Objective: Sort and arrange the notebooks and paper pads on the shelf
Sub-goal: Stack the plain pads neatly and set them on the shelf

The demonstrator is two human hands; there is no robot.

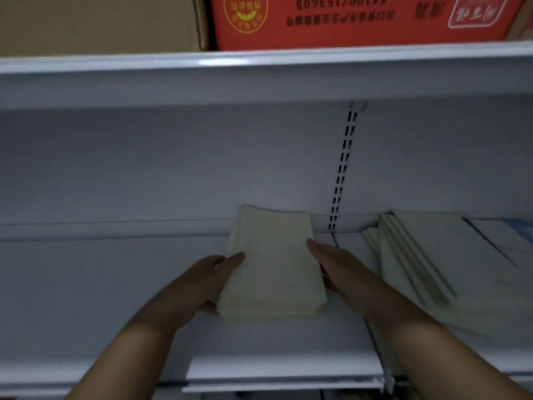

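A cream stack of paper pads (272, 264) rests on the white shelf (86, 284), near its middle. My left hand (199, 284) grips the stack's left edge, thumb on top. Against the stack's right edge lies my right hand (343, 269), fingers straight and flat along the side. Further right, a larger pile of pale notebooks (450, 267) lies fanned and overlapping on the same shelf, with a white and blue one (507, 238) at the far right.
The upper shelf (259, 70) carries a red printed carton (360, 18) and a brown carton (98, 21). A slotted upright (343, 168) runs down the back panel. The shelf's front lip (282, 379) lies below my wrists.
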